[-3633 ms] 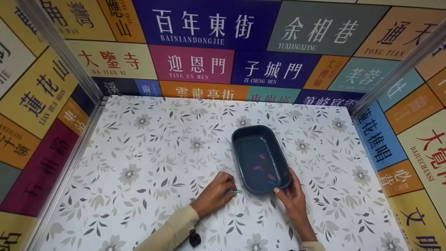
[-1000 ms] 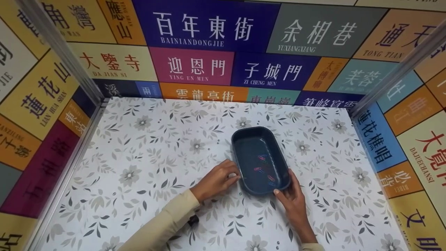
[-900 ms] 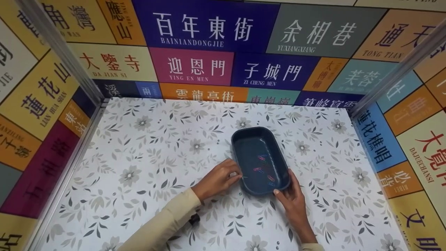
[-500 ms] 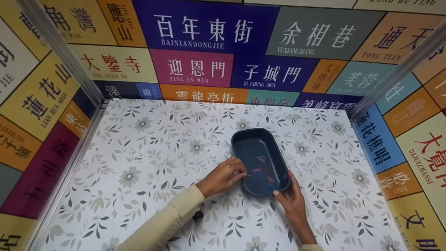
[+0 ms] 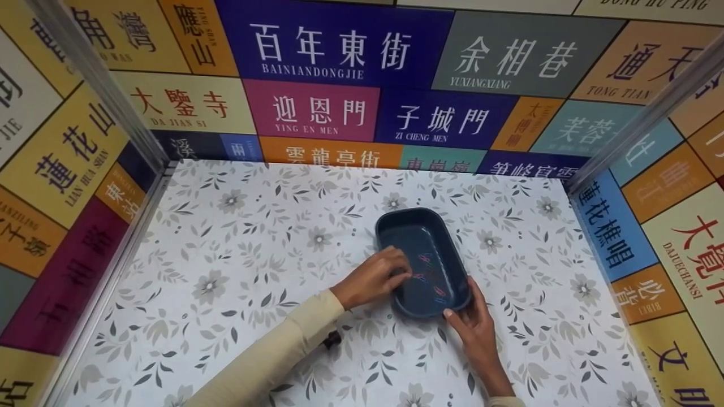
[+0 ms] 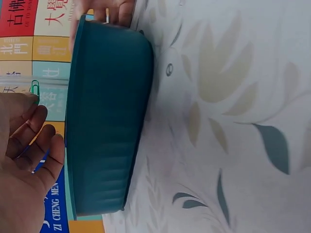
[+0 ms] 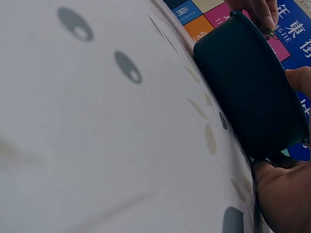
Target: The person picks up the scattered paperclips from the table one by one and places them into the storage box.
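In the head view a dark teal plastic tub (image 5: 413, 240) stands right of the table's middle, slightly turned. Several pink and blue paper clips (image 5: 439, 293) lie scattered on its floor. My left hand (image 5: 373, 278) reaches over the tub's left rim, thumb and fingers together. A green paper clip (image 6: 35, 88) sticks up from that pinch in the left wrist view. My right hand (image 5: 477, 322) grips the tub's near right corner, thumb at the rim. In the right wrist view its fingers (image 7: 282, 191) lie low against the outer wall.
The table (image 5: 271, 226) wears a white cloth printed with grey flowers and leaves. Panels with coloured lettered blocks (image 5: 311, 107) enclose the back and both sides, joined by metal corner posts (image 5: 650, 102). A dark object (image 5: 332, 339) shows under the left forearm.
My left hand has risen from the cloth beside the tub with the green paper clip and moved right, over the left rim. The right hand keeps its grip on the tub.
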Demonstrator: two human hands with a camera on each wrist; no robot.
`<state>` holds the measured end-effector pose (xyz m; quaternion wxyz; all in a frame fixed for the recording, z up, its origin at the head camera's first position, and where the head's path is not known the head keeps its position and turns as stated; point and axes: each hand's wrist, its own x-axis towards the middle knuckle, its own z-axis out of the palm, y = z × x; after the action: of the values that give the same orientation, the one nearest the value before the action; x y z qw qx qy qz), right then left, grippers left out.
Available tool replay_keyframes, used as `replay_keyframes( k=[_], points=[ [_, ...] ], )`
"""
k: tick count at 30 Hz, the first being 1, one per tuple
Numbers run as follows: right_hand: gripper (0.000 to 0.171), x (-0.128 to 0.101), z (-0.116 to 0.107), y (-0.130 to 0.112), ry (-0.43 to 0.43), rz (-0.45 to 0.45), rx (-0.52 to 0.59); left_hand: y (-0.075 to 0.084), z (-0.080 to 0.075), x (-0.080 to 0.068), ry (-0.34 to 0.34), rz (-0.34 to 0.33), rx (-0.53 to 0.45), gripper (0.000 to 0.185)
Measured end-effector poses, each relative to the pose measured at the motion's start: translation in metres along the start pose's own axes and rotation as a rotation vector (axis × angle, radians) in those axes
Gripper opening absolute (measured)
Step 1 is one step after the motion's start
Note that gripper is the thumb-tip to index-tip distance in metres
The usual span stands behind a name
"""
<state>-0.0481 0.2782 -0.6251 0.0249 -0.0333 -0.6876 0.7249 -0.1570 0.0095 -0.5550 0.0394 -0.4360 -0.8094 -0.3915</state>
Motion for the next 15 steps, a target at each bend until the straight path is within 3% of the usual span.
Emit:
replay_keyframes(
  k=[15],
  points=[
    [0.093,-0.001,0.000,0.000,-0.002,-0.009,0.006,-0.008,0.004,0.028,-0.049,-0.107,-0.036,0.012]
  ],
)
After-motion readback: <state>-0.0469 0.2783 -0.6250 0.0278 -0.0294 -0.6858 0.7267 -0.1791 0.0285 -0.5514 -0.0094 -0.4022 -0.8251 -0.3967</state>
